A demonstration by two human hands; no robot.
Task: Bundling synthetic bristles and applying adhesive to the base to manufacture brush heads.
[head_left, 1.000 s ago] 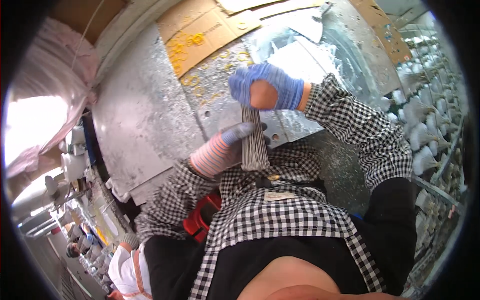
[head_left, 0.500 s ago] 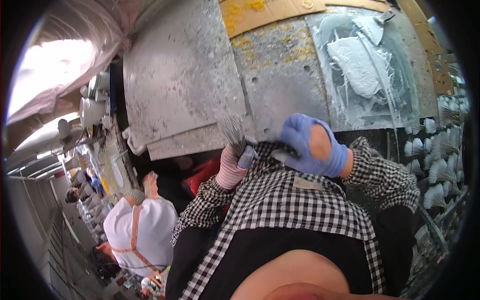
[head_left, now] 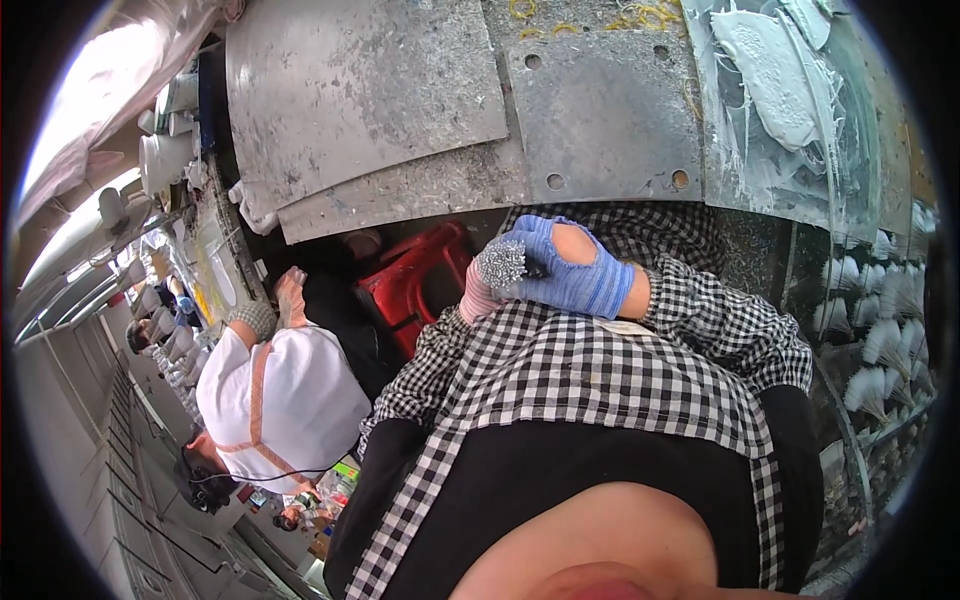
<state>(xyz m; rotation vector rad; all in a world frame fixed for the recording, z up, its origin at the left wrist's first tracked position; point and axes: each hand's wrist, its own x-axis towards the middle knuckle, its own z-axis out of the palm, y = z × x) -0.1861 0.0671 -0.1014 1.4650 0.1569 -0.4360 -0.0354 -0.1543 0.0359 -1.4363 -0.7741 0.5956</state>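
Note:
In front of my checked apron, both hands meet at a bundle of thin grey strands (head_left: 502,264), its pale speckled ends facing up. My left hand (head_left: 478,297), in a pink striped glove, is closed round the bundle. My right hand (head_left: 583,272) wears a blue glove with a hole over the back of the hand. Its fingers are curled against the bundle's right side, and a small dark bit shows between them. The fingertips of both hands are mostly hidden.
Beyond my hands stands a worn metal-topped workbench (head_left: 370,90) with yellow rings. White paste (head_left: 770,75) lies on a sheet at right. White fan-shaped tufts (head_left: 880,340) fill a rack on the right. At left are a red stool (head_left: 415,285) and a co-worker in white (head_left: 290,400).
My right hand has moved left and closed against the bundle, which has tipped so its strand ends face up. The view has shifted, so the workbench sits higher in the picture.

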